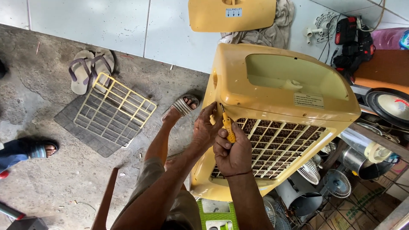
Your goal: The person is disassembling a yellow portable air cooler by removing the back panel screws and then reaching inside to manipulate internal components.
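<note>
A yellow plastic air-cooler casing [272, 89] stands in front of me, its honeycomb pad grille [277, 145] facing me. My right hand [233, 151] grips a yellow-handled screwdriver [228, 127], tip set against the casing's upper left corner. My left hand [205, 130] rests on the casing edge beside the tip, fingers steadying the tool.
A yellow grille panel [114, 110] lies on a dark mat on the concrete floor, with sandals [88, 68] behind it. Another person's sandalled foot [40, 149] is at left. A yellow lid [232, 15], a cordless drill [351, 36], small fans [336, 183] and metal parts crowd the right.
</note>
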